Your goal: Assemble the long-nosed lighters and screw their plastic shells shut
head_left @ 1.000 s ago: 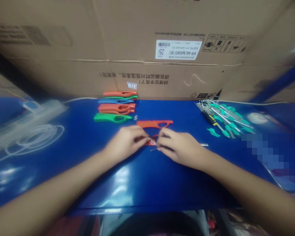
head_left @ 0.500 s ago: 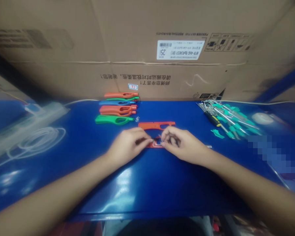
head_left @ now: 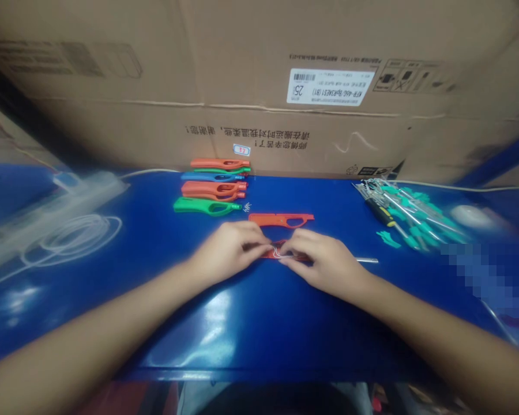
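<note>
A red-orange lighter shell half (head_left: 269,254) lies on the blue table between my hands, partly hidden by the fingers. A thin white wire (head_left: 277,252) curves inside it. From behind my right hand a thin metal tube (head_left: 367,260) sticks out to the right. My left hand (head_left: 236,248) pinches the shell's left end between thumb and forefinger. My right hand (head_left: 318,253) has thumb and fingers closed in around the shell's middle, at the wire; its exact hold is blurred. Just beyond lies another orange shell half (head_left: 270,219), untouched.
Several long lighter bodies, among them a green one (head_left: 199,206), are stacked at the back left beside small white pieces (head_left: 247,207). Back right are metal tubes with green parts (head_left: 404,202) and a yellow-black screwdriver (head_left: 378,211). A white cable coil (head_left: 73,236) lies left; cardboard (head_left: 242,69) stands behind.
My right hand has lowered its fingers onto the shell, and the white wire shows more clearly. More of the metal tube is visible at the right. The whole view has shifted slightly.
</note>
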Tool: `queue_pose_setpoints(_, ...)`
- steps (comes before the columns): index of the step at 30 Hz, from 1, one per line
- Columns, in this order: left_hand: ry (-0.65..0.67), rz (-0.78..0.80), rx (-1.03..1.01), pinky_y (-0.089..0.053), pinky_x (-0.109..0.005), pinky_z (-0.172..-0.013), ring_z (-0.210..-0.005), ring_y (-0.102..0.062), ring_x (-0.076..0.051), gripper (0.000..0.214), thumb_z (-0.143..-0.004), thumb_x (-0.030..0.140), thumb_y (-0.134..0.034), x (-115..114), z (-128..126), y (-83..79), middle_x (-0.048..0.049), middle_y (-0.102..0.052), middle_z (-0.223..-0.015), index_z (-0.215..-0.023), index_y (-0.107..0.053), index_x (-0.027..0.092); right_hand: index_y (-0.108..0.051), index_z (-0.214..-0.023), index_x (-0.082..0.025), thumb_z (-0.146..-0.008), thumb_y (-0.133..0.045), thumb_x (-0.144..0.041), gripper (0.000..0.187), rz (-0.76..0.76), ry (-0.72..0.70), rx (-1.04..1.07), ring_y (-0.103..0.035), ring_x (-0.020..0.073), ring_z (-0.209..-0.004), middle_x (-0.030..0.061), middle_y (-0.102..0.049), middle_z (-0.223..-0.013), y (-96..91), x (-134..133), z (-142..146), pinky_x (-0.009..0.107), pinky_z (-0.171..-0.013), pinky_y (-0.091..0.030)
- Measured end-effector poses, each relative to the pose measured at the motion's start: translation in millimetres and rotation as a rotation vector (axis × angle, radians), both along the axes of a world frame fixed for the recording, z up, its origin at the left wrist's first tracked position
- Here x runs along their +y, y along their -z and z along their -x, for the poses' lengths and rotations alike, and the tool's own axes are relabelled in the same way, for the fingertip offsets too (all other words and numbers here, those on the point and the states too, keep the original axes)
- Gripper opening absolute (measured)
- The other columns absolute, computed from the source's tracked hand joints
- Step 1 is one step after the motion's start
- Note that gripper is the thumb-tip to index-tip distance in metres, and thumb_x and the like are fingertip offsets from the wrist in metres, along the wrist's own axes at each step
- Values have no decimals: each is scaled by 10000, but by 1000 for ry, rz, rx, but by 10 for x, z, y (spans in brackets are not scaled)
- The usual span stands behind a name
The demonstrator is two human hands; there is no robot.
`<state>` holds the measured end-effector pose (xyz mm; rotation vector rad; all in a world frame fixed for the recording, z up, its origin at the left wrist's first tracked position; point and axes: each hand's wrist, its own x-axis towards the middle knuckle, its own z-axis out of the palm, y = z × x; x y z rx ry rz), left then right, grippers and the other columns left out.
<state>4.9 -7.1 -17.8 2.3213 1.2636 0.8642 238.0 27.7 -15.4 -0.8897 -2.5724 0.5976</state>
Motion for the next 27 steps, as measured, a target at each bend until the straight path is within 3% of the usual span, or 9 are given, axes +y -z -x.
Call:
queue_pose_setpoints(9, 56, 8, 248, -543, -317, -864, -904, -673, -190, 248, -1001, 244, -543, -81, 0, -113, -84, -695, -1023, -1114, -752, 173, -607, -1134, -230, -918, -638, -296, 228, -27, 34, -59, -629, 157, -809, 21, -674, -998, -56, -18, -14, 267, -675, -440)
queue_pose_setpoints(14, 86, -25, 364, -536, -340, -876, -955, -633, -216, 263, -984, 307, -580, -145, -21, -185, -101, -654, -1070, -1164, -713, 169, -611, -1188, -236, -941, -602, -300, 256, -63, 20, -104, -643, 165, -829, 48, -679, -1079, -69, -1, -31, 275, -692, -461)
queue_pose_setpoints(18, 95, -99, 460, -518, -397, -898, -987, -591, -247, 268, -1007, 298, -534, -166, -77, -174, -104, -645, -1056, -1168, -702, 165, -632, -1210, -234, -985, -538, -328, 262, -139, -92, -220, -656, 187, -872, 65, -662, -1122, -132, 73, -107, 288, -699, -480)
queue_pose_setpoints(22, 85, -70, 358, -526, -385, -930, -1016, -594, -231, 302, -1032, 270, -477, -165, -126, -55, -117, -634, -1124, -1236, -661, 146, -660, -1255, -249, -998, -516, -312, 300, -218, -182, -307, -663, 199, -877, 75, -650, -1126, -225, 153, -201, 294, -687, -488)
queue_pose_setpoints(27, 58, -53, 175, -533, -376, -947, -1060, -594, -226, 390, -1006, 265, -545, -131, -110, 67, -111, -641, -1150, -1385, -547, 171, -702, -1245, -293, -993, -528, -296, 307, -273, -199, -284, -678, 186, -874, 69, -660, -1194, -268, 189, -253, 283, -690, -505)
